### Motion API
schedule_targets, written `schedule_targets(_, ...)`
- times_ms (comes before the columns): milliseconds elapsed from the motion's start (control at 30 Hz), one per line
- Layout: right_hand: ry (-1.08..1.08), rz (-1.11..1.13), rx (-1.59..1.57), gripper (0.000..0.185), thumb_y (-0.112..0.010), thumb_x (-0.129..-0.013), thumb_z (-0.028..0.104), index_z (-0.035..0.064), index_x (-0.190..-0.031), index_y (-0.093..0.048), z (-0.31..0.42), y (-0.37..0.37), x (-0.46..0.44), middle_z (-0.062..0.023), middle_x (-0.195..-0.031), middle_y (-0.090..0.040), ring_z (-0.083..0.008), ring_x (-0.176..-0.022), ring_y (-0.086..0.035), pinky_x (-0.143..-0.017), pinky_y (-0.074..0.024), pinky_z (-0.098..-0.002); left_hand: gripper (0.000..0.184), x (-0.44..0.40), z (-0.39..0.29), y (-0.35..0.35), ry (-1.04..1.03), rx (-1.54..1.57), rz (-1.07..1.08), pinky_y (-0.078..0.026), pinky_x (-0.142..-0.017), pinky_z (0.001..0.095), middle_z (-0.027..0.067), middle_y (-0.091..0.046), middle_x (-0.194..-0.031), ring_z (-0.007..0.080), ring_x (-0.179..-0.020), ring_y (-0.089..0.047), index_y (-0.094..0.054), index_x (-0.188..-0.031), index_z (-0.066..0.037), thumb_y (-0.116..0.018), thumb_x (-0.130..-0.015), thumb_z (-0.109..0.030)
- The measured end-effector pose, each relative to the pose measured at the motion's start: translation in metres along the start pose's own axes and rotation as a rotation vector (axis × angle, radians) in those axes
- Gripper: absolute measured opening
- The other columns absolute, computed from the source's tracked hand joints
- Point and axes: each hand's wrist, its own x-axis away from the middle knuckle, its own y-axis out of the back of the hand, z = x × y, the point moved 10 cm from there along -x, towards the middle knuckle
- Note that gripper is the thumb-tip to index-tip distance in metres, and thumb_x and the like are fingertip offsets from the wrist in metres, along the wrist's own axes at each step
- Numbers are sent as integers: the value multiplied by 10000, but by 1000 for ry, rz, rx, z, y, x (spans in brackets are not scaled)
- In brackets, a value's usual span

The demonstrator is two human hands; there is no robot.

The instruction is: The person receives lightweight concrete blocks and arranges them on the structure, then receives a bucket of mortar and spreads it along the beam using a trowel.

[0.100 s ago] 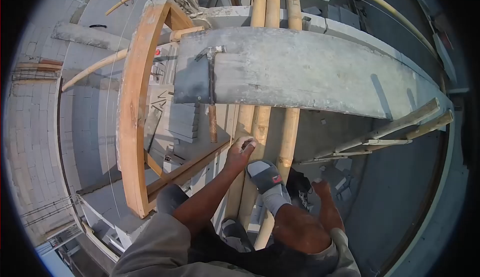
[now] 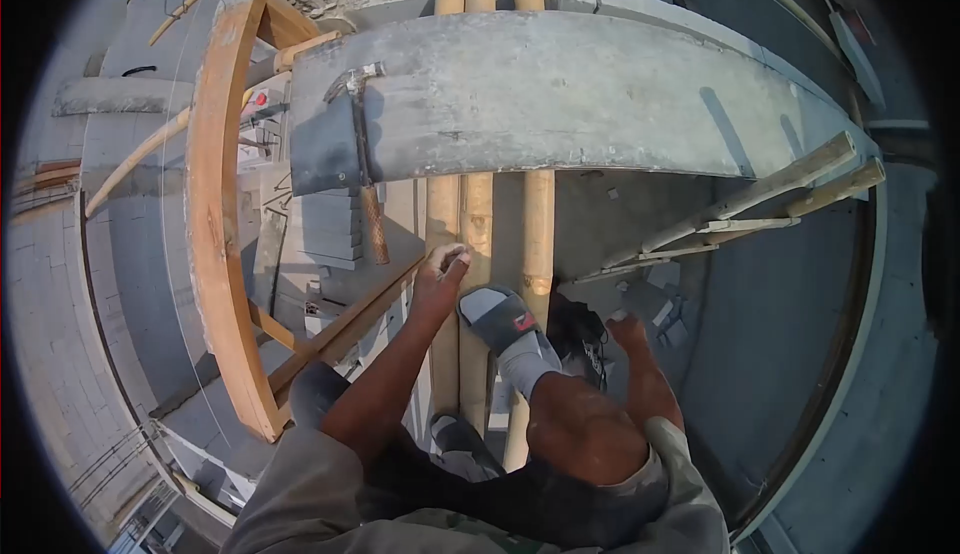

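My left hand [image 2: 443, 266] is closed above the bamboo poles [image 2: 478, 219], its fingers curled and dusted white. Whatever it holds, if anything, is hidden. On the right, my right hand [image 2: 625, 329] is out past my raised knee with its fingers curled; a black bag-like thing [image 2: 578, 334] shows beside it, and I cannot tell whether they touch. A claw hammer [image 2: 364, 144] lies on the grey board [image 2: 560, 94], its handle jutting over the near edge. My sandalled foot [image 2: 500, 319] rests on the poles between my hands.
An orange-brown wooden frame [image 2: 215, 224] stands at left, with a thin string [image 2: 177, 184] beyond it. Stacked light blocks [image 2: 330, 224] sit below. A wooden ladder [image 2: 740, 219] leans at right over a drop to the floor, where broken blocks [image 2: 660, 299] lie.
The view has swung, so the board, hammer and frame sit farther left and higher in the picture. Both hands keep the same curled pose.
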Motion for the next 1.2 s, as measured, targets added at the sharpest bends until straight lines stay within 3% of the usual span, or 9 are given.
schedule_targets(67, 11, -51, -16, 497, -662, -742, 412, -27, -973, -645, -23, 4, -1, -221, -905, -667, -370, -923, -636, -803, -494, -423, 434, 9, 4, -5, 83, 18, 11, -454, -808, 278, 74, -612, -1036, 144, -908, -593, -537, -1187, -11, -616, -875, -303)
schedule_targets(167, 27, -152, 17, 493, -661, -740, 412, -22, -974, -648, -33, 17, 8, -219, -914, -668, -375, -929, -631, -796, -495, -432, 444, 12, 15, -9, 130, 16, 46, -455, -810, 280, 84, -618, -1045, 141, -904, -595, -532, -1190, -11, -617, -875, -312)
schedule_targets(233, -110, -33, -9, 506, -662, -732, 403, -16, -1013, -640, -37, 20, 19, -233, -984, -653, -374, -980, -615, -827, -489, -432, 443, 12, 19, -10, 125, 30, 44, -465, -800, 274, 86, -620, -1043, 128, -880, -591, -521, -1201, -2, -611, -882, -295)
schedule_targets(367, -72, -89, 36, 511, -671, -718, 391, 7, -1054, -638, -45, 17, 24, -229, -1035, -643, -357, -1016, -608, -868, -482, -414, 449, 10, 25, -13, 107, 2, 69, -476, -786, 274, 87, -627, -1035, 126, -881, -592, -517, -1210, 0, -611, -883, -292)
schedule_targets(533, -105, 71, 61, 540, -687, -697, 367, 56, -1134, -621, -48, -10, 30, -208, -1094, -633, -338, -1063, -594, -912, -471, -384, 436, 4, 16, -12, 59, -114, 72, -473, -790, 268, 109, -606, -1046, 151, -905, -588, -532, -1191, 32, -606, -891, -275)
schedule_targets(633, -93, 90, 34, 522, -700, -692, 369, 15, -1071, -633, -49, -17, 35, -203, -1011, -659, -337, -975, -632, -856, -487, -381, 432, 3, 13, -12, 48, -130, 73, -469, -772, 255, 79, -638, -1019, 129, -877, -591, -546, -1186, 1, -619, -877, -292)
schedule_targets(867, -201, 84, -2, 550, -704, -702, 350, 15, -1126, -603, -54, -10, 53, -202, -1022, -658, -326, -988, -631, -865, -489, -384, 421, 4, 14, -25, 70, -175, 136, -464, -778, 262, 59, -624, -995, 127, -869, -577, -549, -1183, -8, -611, -882, -296)
schedule_targets(1133, -204, 162, 15, 727, -693, -725, 387, -14, -1286, -464, -84, -64, 55, -242, -1349, -439, -376, -1264, -415, -1055, -346, -378, 474, -1, 13, -44, 50, -194, 191, -469, -805, 284, 102, -611, -1033, 166, -912, -587, -515, -1218, 14, -606, -886, -313)
schedule_targets(1200, -182, 71, 20, 791, -704, -721, 405, -30, -1316, -417, -88, -72, 52, -271, -1371, -392, -387, -1296, -365, -1078, -311, -385, 482, -1, 9, -48, 49, -182, 189, -466, -813, 289, 108, -607, -1053, 173, -928, -588, -511, -1222, 18, -605, -886, -315)
